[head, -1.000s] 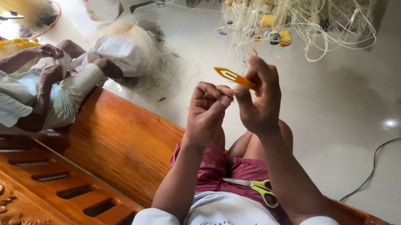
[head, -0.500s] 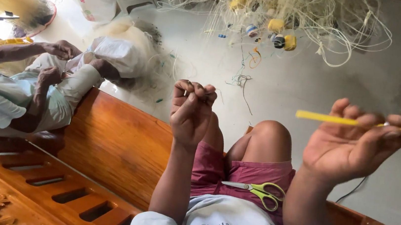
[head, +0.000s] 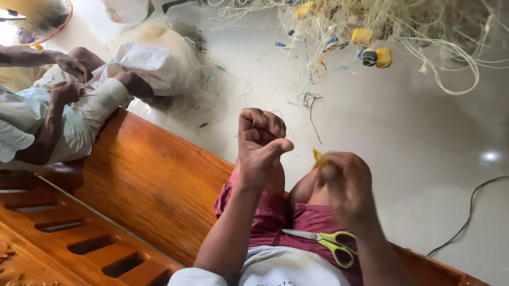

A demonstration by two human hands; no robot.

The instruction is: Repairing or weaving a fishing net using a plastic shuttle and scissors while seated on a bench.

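My left hand (head: 261, 144) is raised in front of me in a fist, pinching fine, barely visible net line between thumb and fingers. My right hand (head: 347, 187) sits just to its right, blurred, closed on a yellow netting needle (head: 319, 158) whose tip pokes out toward the left hand. The two hands are a small gap apart. A pale tangled fishing net (head: 369, 13) with yellow floats lies on the floor ahead. Yellow-handled scissors (head: 326, 241) rest on my lap.
I sit on a carved wooden bench (head: 143, 182). Another person (head: 30, 119) in a light shirt sits at my left, hands busy with a second net bundle (head: 149, 62). A black cable (head: 475, 204) crosses the grey floor on the right.
My right hand, flung far out to the right with the needle half a second ago, has come back in beside the left hand. The left fist stayed raised.
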